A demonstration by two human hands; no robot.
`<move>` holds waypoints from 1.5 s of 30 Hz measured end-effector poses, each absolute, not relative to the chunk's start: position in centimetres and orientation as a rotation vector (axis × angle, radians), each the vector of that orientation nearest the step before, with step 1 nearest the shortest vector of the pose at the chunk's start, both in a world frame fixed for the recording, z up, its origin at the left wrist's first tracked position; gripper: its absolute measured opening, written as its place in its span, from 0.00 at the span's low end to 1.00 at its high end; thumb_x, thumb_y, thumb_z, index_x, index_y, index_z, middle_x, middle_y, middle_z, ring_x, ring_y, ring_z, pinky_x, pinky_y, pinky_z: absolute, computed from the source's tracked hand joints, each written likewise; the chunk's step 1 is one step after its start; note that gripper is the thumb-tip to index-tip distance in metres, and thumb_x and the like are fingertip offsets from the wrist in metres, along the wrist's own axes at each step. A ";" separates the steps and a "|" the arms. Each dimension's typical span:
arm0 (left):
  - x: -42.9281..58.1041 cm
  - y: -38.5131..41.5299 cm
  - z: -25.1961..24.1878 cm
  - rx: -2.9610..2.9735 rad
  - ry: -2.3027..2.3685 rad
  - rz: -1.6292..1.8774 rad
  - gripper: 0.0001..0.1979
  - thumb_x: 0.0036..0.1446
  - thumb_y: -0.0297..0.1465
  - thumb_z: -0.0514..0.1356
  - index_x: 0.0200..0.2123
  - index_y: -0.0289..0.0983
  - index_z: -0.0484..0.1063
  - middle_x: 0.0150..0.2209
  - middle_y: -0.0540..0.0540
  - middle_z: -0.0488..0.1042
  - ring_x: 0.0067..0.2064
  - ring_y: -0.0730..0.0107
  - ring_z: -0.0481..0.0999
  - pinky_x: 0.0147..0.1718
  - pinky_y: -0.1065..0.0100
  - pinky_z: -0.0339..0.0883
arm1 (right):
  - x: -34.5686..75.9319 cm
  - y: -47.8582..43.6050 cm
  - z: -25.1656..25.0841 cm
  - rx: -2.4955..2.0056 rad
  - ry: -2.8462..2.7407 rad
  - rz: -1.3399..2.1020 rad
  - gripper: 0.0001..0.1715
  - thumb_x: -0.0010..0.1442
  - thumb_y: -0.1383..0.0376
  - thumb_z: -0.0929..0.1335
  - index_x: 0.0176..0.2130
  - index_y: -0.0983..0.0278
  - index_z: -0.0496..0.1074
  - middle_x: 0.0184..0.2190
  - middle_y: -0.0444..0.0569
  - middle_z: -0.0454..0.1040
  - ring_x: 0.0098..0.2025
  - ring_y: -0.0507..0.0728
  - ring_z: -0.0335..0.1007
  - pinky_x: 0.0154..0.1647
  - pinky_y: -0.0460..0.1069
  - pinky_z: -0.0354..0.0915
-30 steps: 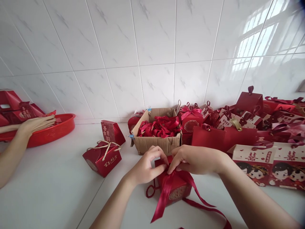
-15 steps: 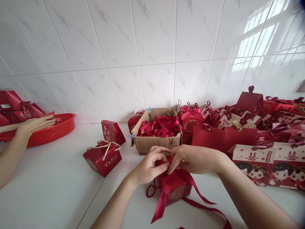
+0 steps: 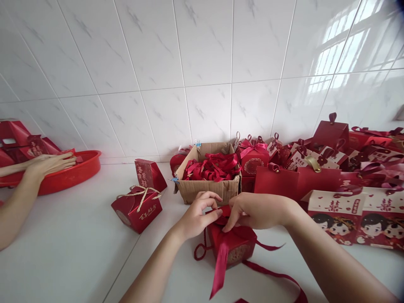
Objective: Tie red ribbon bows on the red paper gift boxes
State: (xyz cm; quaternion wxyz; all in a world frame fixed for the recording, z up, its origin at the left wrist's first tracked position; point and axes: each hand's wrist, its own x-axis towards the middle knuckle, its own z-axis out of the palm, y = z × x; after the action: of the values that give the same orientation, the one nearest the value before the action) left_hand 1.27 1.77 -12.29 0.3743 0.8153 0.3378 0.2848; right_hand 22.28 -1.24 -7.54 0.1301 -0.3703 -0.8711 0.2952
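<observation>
Two hands, left hand (image 3: 197,216), right hand (image 3: 255,210), fingers (image 3: 229,223) pinching glossy satin ribbon (image 3: 222,261) over cube-shaped red card box (image 3: 238,248)

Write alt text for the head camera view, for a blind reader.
The left hand and right hand pinch a red ribbon atop a small red box on a white counter. Behind stands a cardboard box of ribbons, gift boxes to its right; far left, another person's hand touches a red tray.
</observation>
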 end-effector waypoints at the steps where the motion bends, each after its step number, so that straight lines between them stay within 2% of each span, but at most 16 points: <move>1: 1.2 1.8 -12.3 2.096 0.855 0.730 0.12 0.57 0.33 0.57 0.23 0.37 0.61 0.49 0.45 0.69 0.55 0.56 0.61 0.57 0.55 0.50 | 22.3 -1.2 -7.4 -1.047 -2.589 0.866 0.24 0.53 0.77 0.64 0.40 0.54 0.81 0.34 0.43 0.79 0.32 0.51 0.72 0.35 0.44 0.65; 4: 1.3 1.5 -12.3 2.092 0.817 0.764 0.11 0.57 0.32 0.57 0.24 0.37 0.60 0.46 0.45 0.70 0.53 0.58 0.63 0.54 0.59 0.54 | 22.3 -1.0 -6.8 -1.000 -2.704 0.827 0.24 0.56 0.77 0.62 0.42 0.56 0.80 0.38 0.45 0.77 0.35 0.51 0.70 0.36 0.45 0.64; 8: 1.6 0.9 -12.2 2.055 0.748 0.811 0.10 0.56 0.31 0.58 0.25 0.38 0.60 0.43 0.44 0.71 0.51 0.61 0.66 0.51 0.62 0.57 | 22.7 -1.0 -6.2 -0.997 -2.653 0.728 0.17 0.54 0.77 0.63 0.38 0.61 0.75 0.35 0.45 0.73 0.34 0.51 0.67 0.32 0.44 0.62; 13: 2.0 0.5 -12.4 2.030 0.749 0.827 0.14 0.56 0.31 0.59 0.24 0.38 0.56 0.42 0.43 0.70 0.48 0.61 0.68 0.49 0.63 0.60 | 23.2 -1.3 -5.9 -1.159 -2.603 0.765 0.21 0.50 0.78 0.63 0.43 0.61 0.66 0.37 0.45 0.71 0.34 0.51 0.67 0.30 0.44 0.61; 15: 2.1 0.4 -12.5 2.012 0.755 0.831 0.15 0.56 0.31 0.60 0.23 0.38 0.55 0.41 0.43 0.70 0.47 0.61 0.69 0.48 0.64 0.60 | 23.1 -1.4 -5.8 -1.230 -2.600 0.786 0.14 0.53 0.72 0.65 0.41 0.61 0.67 0.38 0.45 0.71 0.35 0.53 0.68 0.31 0.45 0.62; 17: 2.2 0.3 -12.6 2.001 0.756 0.819 0.15 0.56 0.31 0.60 0.24 0.38 0.55 0.41 0.44 0.70 0.46 0.62 0.69 0.47 0.64 0.61 | 23.0 -1.4 -5.5 -1.340 -2.599 0.792 0.08 0.56 0.62 0.67 0.38 0.61 0.68 0.36 0.46 0.72 0.35 0.54 0.68 0.30 0.46 0.62; 20: 2.1 0.4 -12.5 2.007 0.778 0.806 0.12 0.55 0.31 0.60 0.26 0.38 0.58 0.40 0.45 0.71 0.44 0.64 0.70 0.45 0.64 0.62 | 22.8 -1.4 -5.2 -1.516 -2.626 0.760 0.14 0.58 0.54 0.65 0.32 0.63 0.67 0.33 0.48 0.73 0.32 0.55 0.68 0.26 0.47 0.59; 24: 2.2 0.3 -12.1 1.997 0.786 0.819 0.11 0.54 0.31 0.61 0.27 0.38 0.60 0.39 0.45 0.73 0.43 0.64 0.70 0.45 0.65 0.62 | 22.9 -1.3 -5.3 -1.495 -2.668 0.728 0.10 0.59 0.59 0.64 0.29 0.63 0.66 0.33 0.48 0.72 0.31 0.54 0.66 0.25 0.47 0.57; 30: 3.6 -0.6 -12.4 1.791 0.953 0.971 0.20 0.54 0.38 0.61 0.20 0.38 0.54 0.28 0.48 0.73 0.35 0.67 0.71 0.37 0.67 0.63 | 22.7 -1.1 -5.8 -1.298 -2.550 0.651 0.06 0.57 0.67 0.63 0.28 0.63 0.64 0.27 0.43 0.69 0.27 0.50 0.62 0.24 0.45 0.56; 34: 4.2 -1.0 -12.8 1.726 0.958 1.000 0.22 0.51 0.35 0.64 0.19 0.38 0.52 0.31 0.47 0.76 0.38 0.65 0.74 0.38 0.67 0.65 | 22.4 -0.9 -6.0 -1.265 -2.479 0.636 0.05 0.55 0.70 0.64 0.29 0.63 0.67 0.28 0.43 0.71 0.28 0.50 0.64 0.25 0.44 0.58; 37: 4.1 -0.9 -12.9 1.723 0.948 0.994 0.22 0.50 0.33 0.65 0.18 0.38 0.51 0.28 0.48 0.76 0.41 0.62 0.75 0.40 0.67 0.65 | 22.3 -0.7 -6.1 -1.263 -2.462 0.638 0.06 0.54 0.72 0.64 0.29 0.64 0.69 0.30 0.43 0.73 0.29 0.50 0.65 0.26 0.44 0.59; 45: 3.8 -0.5 -12.6 1.759 0.955 0.986 0.23 0.48 0.33 0.66 0.17 0.38 0.51 0.22 0.50 0.68 0.44 0.59 0.75 0.38 0.68 0.65 | 23.2 -0.2 -6.1 -1.225 -2.471 0.690 0.07 0.52 0.74 0.64 0.29 0.64 0.69 0.30 0.44 0.74 0.31 0.51 0.66 0.29 0.44 0.61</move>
State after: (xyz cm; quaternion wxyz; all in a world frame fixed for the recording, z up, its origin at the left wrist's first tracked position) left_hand 3.85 -0.54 -12.65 0.4397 0.7081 0.3843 0.3970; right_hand 23.18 -0.15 -6.09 0.1485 -0.4261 -0.8595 0.2401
